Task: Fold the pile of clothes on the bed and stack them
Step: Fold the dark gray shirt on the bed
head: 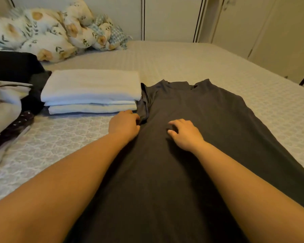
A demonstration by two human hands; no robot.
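Dark grey garment (pixel 200 137), white folded stack (pixel 91 88), floral pillows (pixel 42 35)

Two bare forearms, no sleeves; hands (pixel 124 124) unadorned.

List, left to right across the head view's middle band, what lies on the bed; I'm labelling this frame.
Unfolded pile of clothes → stack of folded white clothes → left hand → right hand on the dark grey garment → bare bedspread.
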